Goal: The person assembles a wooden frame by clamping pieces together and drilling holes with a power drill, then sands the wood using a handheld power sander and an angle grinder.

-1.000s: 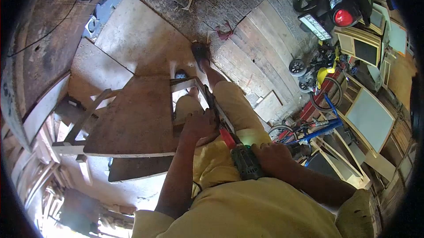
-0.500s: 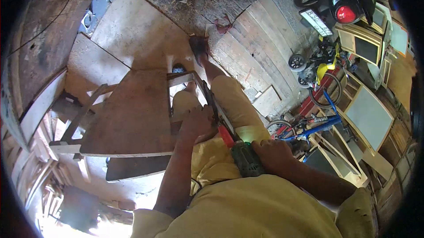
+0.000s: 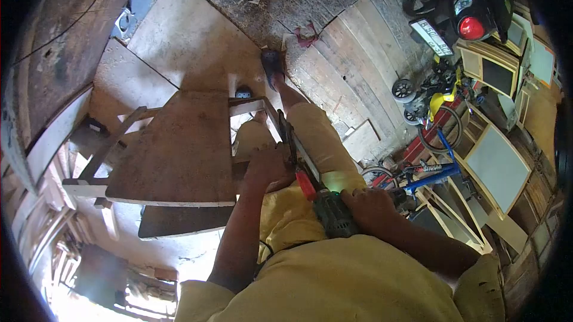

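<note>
My right hand is wrapped round the rear of a dark green power tool with a red front part, which lies against my lap. My left hand is closed beside the tool's front end, at a long narrow dark piece; what its fingers grip is hidden. The narrow piece runs along a wooden frame bar between my legs. Left of my left hand stands a wooden bench with a brown board top. A second dark board sits lower, below the top's near edge.
A motorcycle with a red tail light stands at the upper right. Below it are a blue bicycle and light wooden frames with panels. Wood strips lean at the lower left. Pale boards cover the floor ahead.
The view has shifted slightly. Both hands and the tool hold nearly the same position.
</note>
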Demonstrator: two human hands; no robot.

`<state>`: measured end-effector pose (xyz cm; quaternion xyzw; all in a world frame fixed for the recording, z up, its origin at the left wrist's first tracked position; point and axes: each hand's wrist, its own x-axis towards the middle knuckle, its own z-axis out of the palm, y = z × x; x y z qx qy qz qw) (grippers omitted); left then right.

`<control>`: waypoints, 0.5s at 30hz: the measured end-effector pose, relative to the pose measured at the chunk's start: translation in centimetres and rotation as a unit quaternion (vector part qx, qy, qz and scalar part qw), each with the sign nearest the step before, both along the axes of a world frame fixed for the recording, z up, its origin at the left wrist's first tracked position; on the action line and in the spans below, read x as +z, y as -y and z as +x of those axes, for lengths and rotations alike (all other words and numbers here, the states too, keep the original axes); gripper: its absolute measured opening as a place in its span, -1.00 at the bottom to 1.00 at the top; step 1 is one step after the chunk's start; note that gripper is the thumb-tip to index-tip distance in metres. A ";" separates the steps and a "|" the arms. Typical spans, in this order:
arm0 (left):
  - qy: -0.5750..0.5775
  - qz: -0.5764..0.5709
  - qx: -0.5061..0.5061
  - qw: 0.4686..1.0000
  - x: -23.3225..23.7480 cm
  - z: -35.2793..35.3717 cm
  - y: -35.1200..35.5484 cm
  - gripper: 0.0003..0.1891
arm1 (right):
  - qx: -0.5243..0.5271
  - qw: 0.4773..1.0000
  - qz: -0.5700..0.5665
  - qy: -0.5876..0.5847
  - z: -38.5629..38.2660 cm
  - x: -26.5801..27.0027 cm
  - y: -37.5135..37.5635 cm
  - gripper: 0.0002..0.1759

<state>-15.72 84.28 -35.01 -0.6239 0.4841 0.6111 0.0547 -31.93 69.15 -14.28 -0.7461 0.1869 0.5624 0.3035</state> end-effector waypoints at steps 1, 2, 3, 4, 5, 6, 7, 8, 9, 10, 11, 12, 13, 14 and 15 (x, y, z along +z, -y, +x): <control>0.001 -0.009 0.007 1.000 0.2 0.2 0.3 -0.49 | -0.001 1.000 0.000 0.000 0.0 -0.1 0.1 -0.65; -0.001 -0.007 0.004 1.000 0.2 0.2 0.2 -0.49 | 0.000 1.000 0.005 -0.010 0.1 0.0 0.1 -0.66; -0.019 0.005 -0.003 1.000 -0.2 0.5 0.5 -0.50 | 0.005 1.000 0.008 -0.015 0.2 -0.1 0.3 -0.67; -0.039 0.018 -0.012 0.999 -0.3 0.7 0.6 -0.50 | 0.003 1.000 0.009 -0.015 0.2 -0.1 0.2 -0.67; -0.040 0.019 -0.013 0.999 0.2 0.9 0.9 -0.50 | -0.004 1.000 0.005 -0.013 0.1 0.1 0.1 -0.67; -0.039 0.038 -0.002 0.999 0.5 1.3 1.5 -0.51 | -0.007 1.000 -0.001 -0.007 0.1 -0.2 0.3 -0.68; -0.042 0.055 0.004 0.998 0.8 1.5 1.9 -0.51 | -0.009 1.000 -0.002 -0.007 0.0 -0.3 0.3 -0.68; -0.049 0.055 -0.004 0.997 1.3 1.1 1.6 -0.51 | -0.006 1.000 -0.001 -0.004 -0.2 0.2 -0.1 -0.68; -0.038 0.016 -0.004 0.999 1.1 1.2 1.7 -0.52 | 0.007 1.000 -0.006 0.009 -0.1 -0.2 0.4 -0.68; -0.026 -0.018 -0.001 1.000 1.0 1.4 1.6 -0.53 | 0.012 1.000 -0.007 0.012 0.2 -0.4 1.0 -0.68; -0.028 -0.010 -0.003 1.000 1.3 1.3 1.1 -0.53 | 0.000 1.000 0.003 0.011 0.5 0.0 0.9 -0.68; -0.033 0.012 -0.001 0.999 1.0 1.3 1.2 -0.54 | -0.010 1.000 0.006 0.014 0.8 0.1 1.0 -0.69; -0.037 0.031 0.002 0.999 0.4 1.4 1.5 -0.55 | -0.010 1.000 0.004 0.016 0.9 -0.1 1.1 -0.69; -0.039 0.031 0.001 0.999 -0.1 1.2 1.4 -0.55 | -0.013 1.000 0.005 0.010 0.9 -0.1 0.9 -0.70; -0.047 0.044 -0.002 0.998 -0.9 1.1 1.4 -0.55 | -0.013 1.000 0.005 0.004 0.9 -0.2 1.1 -0.70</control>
